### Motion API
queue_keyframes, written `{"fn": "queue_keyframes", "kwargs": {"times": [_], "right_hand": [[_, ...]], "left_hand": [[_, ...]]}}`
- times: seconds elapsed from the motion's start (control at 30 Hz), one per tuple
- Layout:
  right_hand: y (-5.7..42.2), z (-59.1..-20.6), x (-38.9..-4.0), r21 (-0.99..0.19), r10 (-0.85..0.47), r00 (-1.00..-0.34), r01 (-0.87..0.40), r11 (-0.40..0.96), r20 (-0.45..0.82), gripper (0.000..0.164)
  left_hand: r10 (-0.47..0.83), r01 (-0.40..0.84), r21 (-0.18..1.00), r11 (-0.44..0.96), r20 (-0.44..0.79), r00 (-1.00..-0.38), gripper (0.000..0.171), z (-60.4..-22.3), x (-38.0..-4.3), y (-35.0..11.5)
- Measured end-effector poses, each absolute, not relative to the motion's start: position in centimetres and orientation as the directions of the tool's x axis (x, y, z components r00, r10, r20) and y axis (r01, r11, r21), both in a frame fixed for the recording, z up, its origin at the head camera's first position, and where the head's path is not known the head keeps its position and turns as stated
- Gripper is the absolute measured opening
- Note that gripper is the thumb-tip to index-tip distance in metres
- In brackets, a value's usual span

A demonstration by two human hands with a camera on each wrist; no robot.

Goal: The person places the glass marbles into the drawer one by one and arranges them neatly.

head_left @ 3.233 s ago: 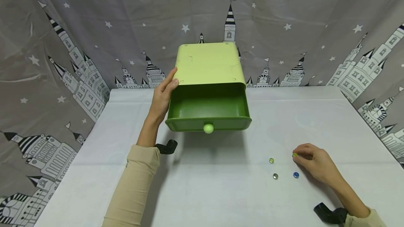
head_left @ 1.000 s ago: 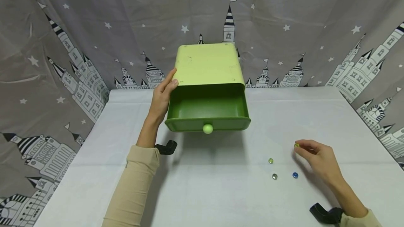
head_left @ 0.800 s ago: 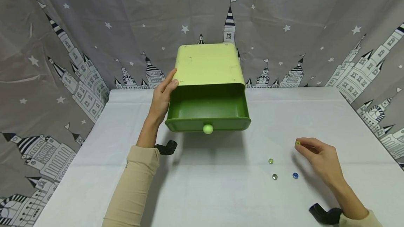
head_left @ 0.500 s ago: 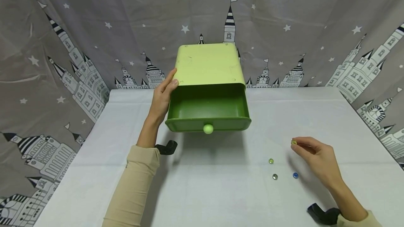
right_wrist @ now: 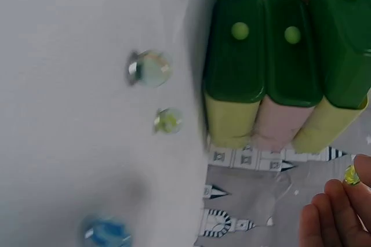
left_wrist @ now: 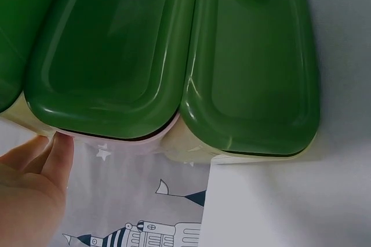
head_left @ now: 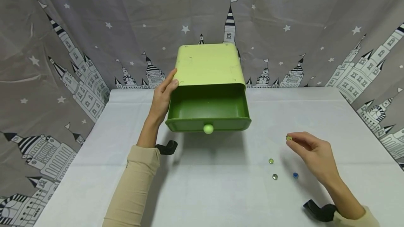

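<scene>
A drawer unit with pale yellow and pink casings and dark green drawers stands at the table's middle back. Its top drawer is pulled out, and its inside looks bare. My left hand rests with straight fingers against the left side of the top casing; in the left wrist view the fingertips touch that side. My right hand, raised above the table at the right, pinches a yellow-green glass marble between thumb and fingers. A green marble, a clear greyish marble and a blue marble lie below it.
A white cloth covers the table. Behind it hangs a grey curtain printed with castles and stars. The open drawer's front, with its light green knob, juts toward me over the table.
My right hand has lifted the yellow-green marble off the table and moved up and left with it. The left hand, the drawer unit and the other marbles have stayed put.
</scene>
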State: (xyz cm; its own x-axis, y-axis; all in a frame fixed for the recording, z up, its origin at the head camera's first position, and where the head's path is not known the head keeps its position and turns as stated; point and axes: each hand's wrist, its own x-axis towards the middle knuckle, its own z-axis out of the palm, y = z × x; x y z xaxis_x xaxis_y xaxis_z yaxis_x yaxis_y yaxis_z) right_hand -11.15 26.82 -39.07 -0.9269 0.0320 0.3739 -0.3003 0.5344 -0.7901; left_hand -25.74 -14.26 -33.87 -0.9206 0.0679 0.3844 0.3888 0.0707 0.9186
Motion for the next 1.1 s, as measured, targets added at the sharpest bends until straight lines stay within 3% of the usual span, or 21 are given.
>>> {"fn": "queue_keyframes", "kwargs": {"times": [0.37,0.73,1.1], "right_hand": [[24.4,-36.8,-12.3,-0.793,-0.024,-0.909,-0.376,0.480,0.417,0.015],[21.6,-33.3,-13.6,-0.823,-0.069,-0.886,-0.454,0.342,0.459,0.017],[17.4,-30.2,-15.0,-0.805,-0.197,-0.817,-0.572,0.157,0.542,0.016]], "left_hand": [[0.071,0.395,0.917,0.060,0.391,-0.918,0.052,-33.9,-25.8,-14.2],[0.072,0.400,0.914,0.068,0.395,-0.916,0.052,-33.9,-25.8,-14.2],[0.061,0.398,0.915,0.063,0.395,-0.917,0.052,-34.1,-25.8,-14.2]]}}
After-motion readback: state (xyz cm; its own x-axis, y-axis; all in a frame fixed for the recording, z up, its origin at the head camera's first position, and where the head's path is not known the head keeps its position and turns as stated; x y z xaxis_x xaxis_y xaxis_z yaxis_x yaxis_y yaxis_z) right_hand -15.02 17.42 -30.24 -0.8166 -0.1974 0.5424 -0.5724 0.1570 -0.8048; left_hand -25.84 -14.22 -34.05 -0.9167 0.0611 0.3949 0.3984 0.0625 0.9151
